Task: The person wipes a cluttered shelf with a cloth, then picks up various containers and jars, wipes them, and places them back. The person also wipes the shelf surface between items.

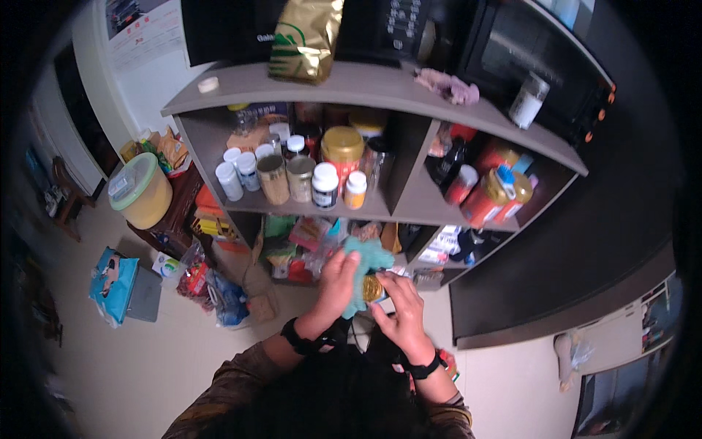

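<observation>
My left hand grips a teal cloth, its thumb lying on top. A small container with a gold lid is held in my right hand, against the cloth's right side. Both hands are in front of the lower part of a grey-brown shelf unit. On the shelf above stand a black bottle with a white cap, an orange-labelled bottle, jars and a large gold-lidded jar.
A gold foil bag, a pink cloth and a glass shaker jar lie or stand along the unit's top edge. Red gold-lidded jars fill the right compartment. Plastic bags and a grey bin stand on the floor at left.
</observation>
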Motion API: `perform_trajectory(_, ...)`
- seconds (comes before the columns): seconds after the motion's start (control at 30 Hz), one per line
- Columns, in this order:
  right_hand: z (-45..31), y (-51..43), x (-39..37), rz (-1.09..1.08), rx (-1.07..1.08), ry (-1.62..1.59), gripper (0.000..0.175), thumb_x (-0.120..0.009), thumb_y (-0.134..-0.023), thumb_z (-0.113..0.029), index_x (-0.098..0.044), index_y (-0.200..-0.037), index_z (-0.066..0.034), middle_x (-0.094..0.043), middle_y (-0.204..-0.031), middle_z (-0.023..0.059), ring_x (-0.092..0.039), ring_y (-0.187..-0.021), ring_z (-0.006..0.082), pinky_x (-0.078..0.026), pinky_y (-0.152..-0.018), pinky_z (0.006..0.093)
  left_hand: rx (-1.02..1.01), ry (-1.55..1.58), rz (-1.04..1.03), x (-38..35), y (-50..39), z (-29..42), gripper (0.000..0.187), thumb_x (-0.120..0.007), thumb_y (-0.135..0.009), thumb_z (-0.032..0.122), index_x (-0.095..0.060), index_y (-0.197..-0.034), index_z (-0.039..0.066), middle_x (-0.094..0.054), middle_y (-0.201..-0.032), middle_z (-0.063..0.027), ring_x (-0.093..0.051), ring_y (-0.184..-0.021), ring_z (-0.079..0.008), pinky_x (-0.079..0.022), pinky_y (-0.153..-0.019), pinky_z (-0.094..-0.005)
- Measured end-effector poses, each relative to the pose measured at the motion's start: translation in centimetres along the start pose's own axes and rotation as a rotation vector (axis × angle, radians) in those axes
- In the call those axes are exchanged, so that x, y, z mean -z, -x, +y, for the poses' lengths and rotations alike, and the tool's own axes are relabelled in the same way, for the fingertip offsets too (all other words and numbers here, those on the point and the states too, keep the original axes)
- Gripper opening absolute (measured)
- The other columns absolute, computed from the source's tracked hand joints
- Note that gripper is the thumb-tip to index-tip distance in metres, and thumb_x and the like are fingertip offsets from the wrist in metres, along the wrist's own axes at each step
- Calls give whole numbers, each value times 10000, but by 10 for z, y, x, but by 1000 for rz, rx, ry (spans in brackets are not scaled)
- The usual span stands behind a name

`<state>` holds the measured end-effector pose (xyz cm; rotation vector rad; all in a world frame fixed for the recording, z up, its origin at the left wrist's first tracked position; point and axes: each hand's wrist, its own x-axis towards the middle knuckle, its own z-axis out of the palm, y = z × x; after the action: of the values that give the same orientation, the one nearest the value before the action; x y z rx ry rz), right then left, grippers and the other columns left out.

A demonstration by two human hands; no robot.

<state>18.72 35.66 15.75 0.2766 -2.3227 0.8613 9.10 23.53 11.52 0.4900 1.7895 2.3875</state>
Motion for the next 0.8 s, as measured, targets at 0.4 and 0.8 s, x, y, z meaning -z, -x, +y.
perform_trajectory(0.4, 20, -300, 35, 316, -98, 124, 473, -758, -740, -226, -606, -1134, -12, -687, -972, 197, -666, -905, 347, -510, -808, 410, 211, 323, 52, 33, 25, -20, 212, -494, -1006, 218, -603, -1009, 37, -602, -905, 15, -547, -817, -70, -462, -742, -258)
perform_trajectory(0.8, 31, -292, 8, 627, 343, 148, 470, -727, -768, -108, -567, -1201, -24, -647, -1070, 202, -636, -948, 370, -487, -871, 425, 303, 141, 166, 75, 16, -35, 294, -494, -993, 285, -602, -1083, 27, -633, -951, -65, -604, -821, -145, -492, -769, -282)
